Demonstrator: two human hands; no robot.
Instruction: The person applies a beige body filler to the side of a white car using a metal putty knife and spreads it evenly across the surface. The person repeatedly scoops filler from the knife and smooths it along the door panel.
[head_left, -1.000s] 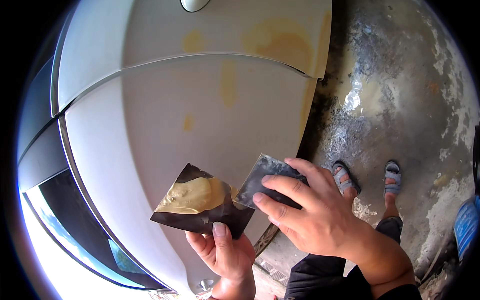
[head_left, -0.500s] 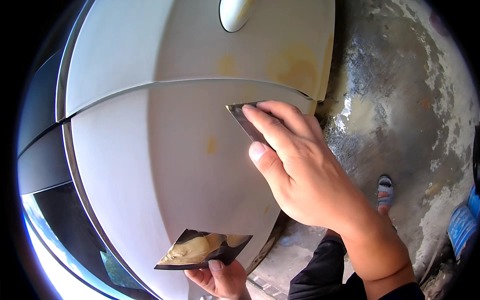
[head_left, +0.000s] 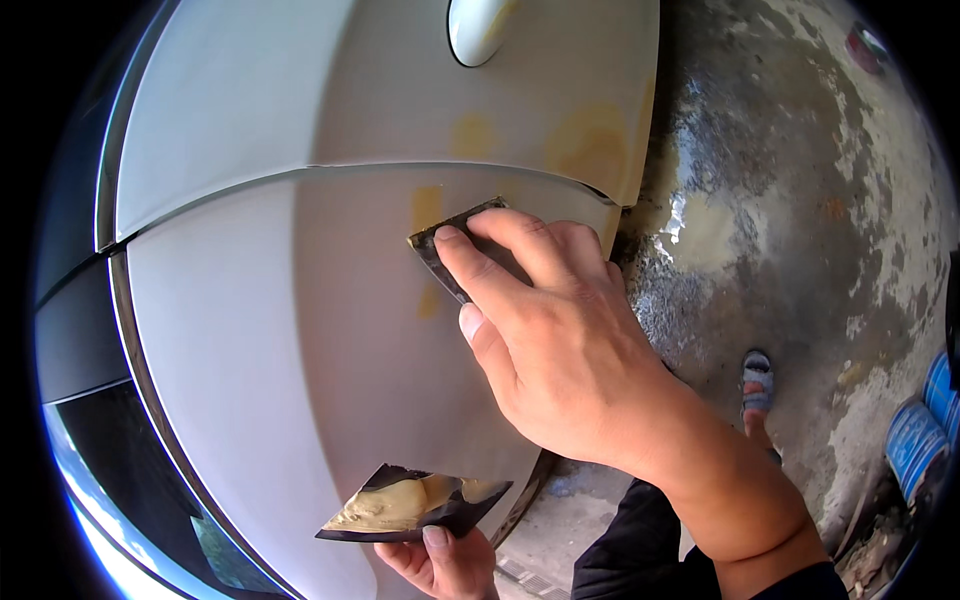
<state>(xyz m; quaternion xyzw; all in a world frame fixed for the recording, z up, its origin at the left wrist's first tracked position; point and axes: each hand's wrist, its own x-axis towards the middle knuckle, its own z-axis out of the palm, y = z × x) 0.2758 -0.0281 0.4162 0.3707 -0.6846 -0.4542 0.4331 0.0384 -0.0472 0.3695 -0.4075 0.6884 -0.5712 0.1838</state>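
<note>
My right hand presses a thin dark putty spreader against the pale grey car panel, with fingers on top and the thumb at its near edge. Yellowish filler smears show on the panel just beside the spreader's left corner. Lower down, my left hand pinches the edge of a dark flat mixing plate between thumb and fingers. A mound of beige filler lies on that plate. The undersides of the left fingers are hidden.
The neighbouring door panel carries a handle and more yellow patches. Dark window trim runs along the left. To the right lie a stained concrete floor, a sandalled foot and blue patterned containers.
My right hand has moved left with the spreader, which now lies flatter on the panel. A fresh yellowish smear shows near the seam. The left hand holds its plate almost unmoved.
</note>
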